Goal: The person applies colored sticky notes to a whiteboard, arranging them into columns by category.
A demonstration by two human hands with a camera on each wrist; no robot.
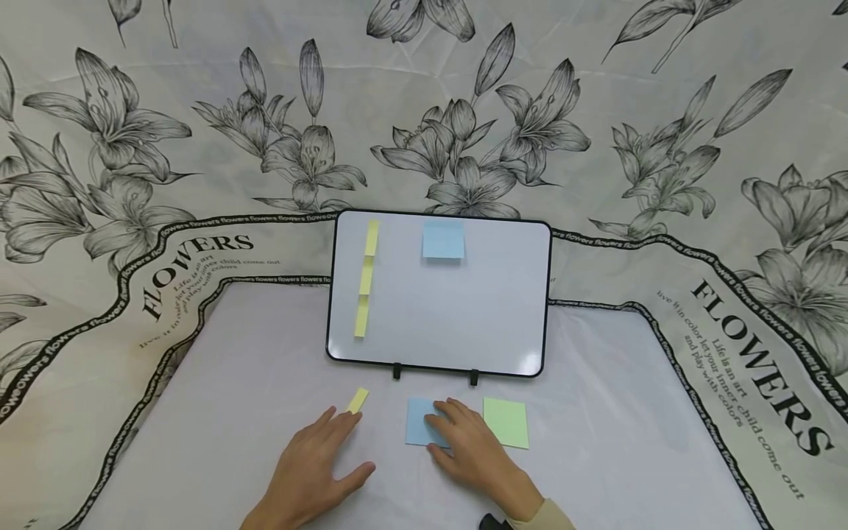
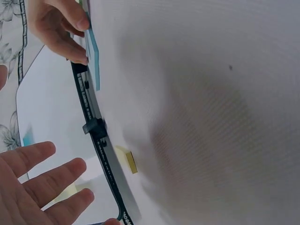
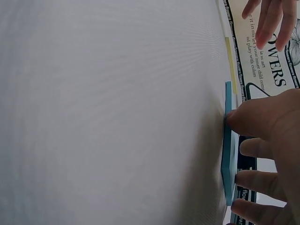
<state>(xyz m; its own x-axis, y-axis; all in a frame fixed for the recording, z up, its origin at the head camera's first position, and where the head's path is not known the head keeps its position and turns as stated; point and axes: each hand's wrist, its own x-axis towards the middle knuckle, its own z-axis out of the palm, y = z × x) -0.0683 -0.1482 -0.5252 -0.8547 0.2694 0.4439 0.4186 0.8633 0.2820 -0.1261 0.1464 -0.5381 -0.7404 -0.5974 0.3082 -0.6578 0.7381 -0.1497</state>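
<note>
My right hand (image 1: 473,450) reaches over a pad of blue sticky notes (image 1: 417,421) on the table. Its thumb is at the pad's near edge, and in the right wrist view the fingertips meet the blue pad (image 3: 227,145) with the fingers spread apart. Close beside it on the right lies a green sticky-note pad (image 1: 509,423). My left hand (image 1: 314,465) holds nothing; its fingers are extended and spread, the fingertips right by a small yellow sticky-note pad (image 1: 358,400). In the left wrist view that yellow pad (image 2: 126,159) stands apart from the fingers.
Behind the pads a black-framed whiteboard (image 1: 457,316) stands on two small black feet. Several yellow strips (image 1: 366,276) run down its left side, and a blue note (image 1: 444,241) sticks near its top. A white cloth (image 1: 218,412) covers the table before a flower-print backdrop (image 1: 464,147).
</note>
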